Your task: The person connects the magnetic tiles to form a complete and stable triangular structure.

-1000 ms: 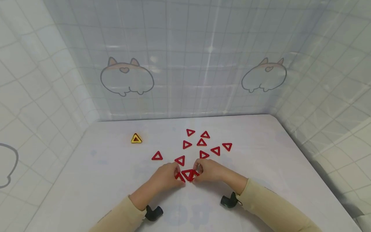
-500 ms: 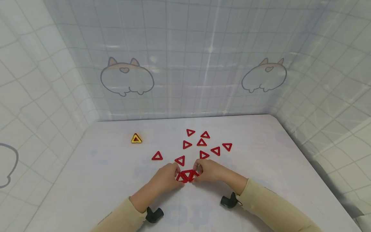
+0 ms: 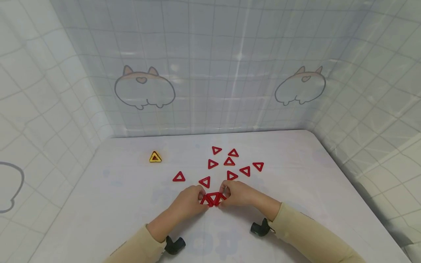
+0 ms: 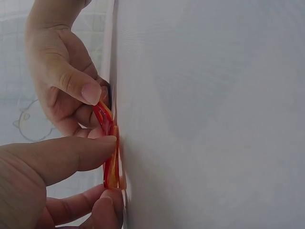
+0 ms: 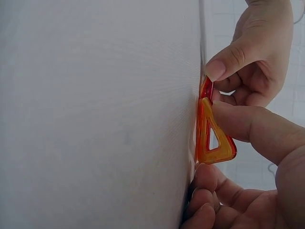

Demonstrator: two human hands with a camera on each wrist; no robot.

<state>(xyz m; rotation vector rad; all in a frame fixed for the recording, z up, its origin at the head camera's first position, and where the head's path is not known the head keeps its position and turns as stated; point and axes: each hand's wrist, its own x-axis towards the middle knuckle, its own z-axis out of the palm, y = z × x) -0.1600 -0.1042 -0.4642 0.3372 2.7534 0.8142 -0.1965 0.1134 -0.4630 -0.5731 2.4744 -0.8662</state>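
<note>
Three red triangular frame tiles meet edge to edge in a row near me on the table. My left hand (image 3: 188, 201) pinches the left tile (image 3: 209, 200) between thumb and fingers; its edge shows red and orange in the left wrist view. My right hand (image 3: 239, 194) pinches the right tile (image 3: 224, 197), which stands tilted off the table in the right wrist view, its orange underside (image 5: 220, 156) showing. Between them lies the middle tile (image 3: 212, 194), point toward me. The fingers partly hide the outer corners of both held tiles.
Several loose red triangle tiles lie scattered beyond my hands, the closest ones being one tile (image 3: 205, 181) and another (image 3: 231, 176). A yellow triangle piece or stack (image 3: 155, 157) sits at the back left. Tiled-pattern curtains (image 3: 210, 73) enclose the table (image 3: 98, 204).
The tile in my left hand has turned and shifted slightly right, up against the middle tile. My right hand has stayed in place. The loose tiles lie as before.
</note>
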